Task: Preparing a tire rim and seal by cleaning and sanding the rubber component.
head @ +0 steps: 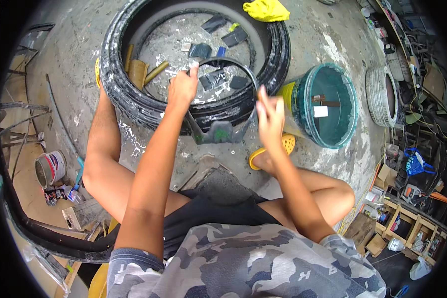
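Observation:
My left hand [182,87] pinches the upper left of a black rubber strip [240,64], bent into a loop with a wider flap at the bottom bearing a green mark. At the loop's right side, my right hand [271,115] grips the edge, its fingers slightly blurred. A small brownish thing shows by those fingers; I cannot tell what it is. The loop is held over the near side of a large black tyre [134,102] lying flat on the floor. Inside the tyre's ring lie several dark rubber pieces [235,36] and a brown roll of tape or sheet [138,73].
A teal bucket [301,108] of water with small blocks in it stands right of the tyre. A yellow cloth [267,10] drapes over the tyre's far rim. Another tyre [376,97] stands farther right. Wooden crates [409,223] and clutter line the right; a paint pail [52,169] sits left.

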Demonstrator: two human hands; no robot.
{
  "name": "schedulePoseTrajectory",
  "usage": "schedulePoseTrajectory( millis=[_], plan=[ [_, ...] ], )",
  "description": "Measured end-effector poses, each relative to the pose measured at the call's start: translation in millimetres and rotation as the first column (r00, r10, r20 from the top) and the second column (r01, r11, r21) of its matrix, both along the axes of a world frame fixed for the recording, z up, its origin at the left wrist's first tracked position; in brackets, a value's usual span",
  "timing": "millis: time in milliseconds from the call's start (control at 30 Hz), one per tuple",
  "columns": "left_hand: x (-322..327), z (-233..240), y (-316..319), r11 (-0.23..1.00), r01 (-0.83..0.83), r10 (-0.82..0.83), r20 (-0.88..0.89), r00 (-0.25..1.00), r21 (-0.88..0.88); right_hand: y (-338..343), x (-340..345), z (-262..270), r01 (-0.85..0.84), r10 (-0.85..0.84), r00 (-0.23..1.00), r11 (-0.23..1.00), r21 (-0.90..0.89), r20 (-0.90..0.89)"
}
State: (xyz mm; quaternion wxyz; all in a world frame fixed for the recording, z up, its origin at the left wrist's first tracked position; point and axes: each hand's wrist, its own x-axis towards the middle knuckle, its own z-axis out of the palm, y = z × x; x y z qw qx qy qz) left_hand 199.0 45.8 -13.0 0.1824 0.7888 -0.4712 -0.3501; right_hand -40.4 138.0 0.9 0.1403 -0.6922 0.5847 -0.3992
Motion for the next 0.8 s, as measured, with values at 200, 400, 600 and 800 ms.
schedulePoseTrajectory(
  millis=[200, 400, 600, 800],
  plan=[
    [4, 6, -4, 0.999, 0.047, -0.047, -0.031, 0.998, 0.015, -27, 1, 14, -0.039, 0.044, 0.996, 0.997, 0.06, -0.081],
    [5, 7, 1, 0.999, -0.036, 0.037, -0.022, 0.999, 0.019, 26, -13, -7, -0.168, 0.173, 0.981, 0.984, 0.064, -0.09],
    [-1, 13, -5, 0.999, 0.045, -0.044, -0.099, 0.994, 0.005, -75, -7, 14, -0.073, 0.084, 0.993, 0.989, 0.13, -0.079],
    [3, 12, 5, 1.0, 0.01, -0.009, -0.027, 1.0, 0.027, 22, -19, 8, -0.214, 0.216, 0.941, 0.976, 0.036, -0.26]
  ],
)
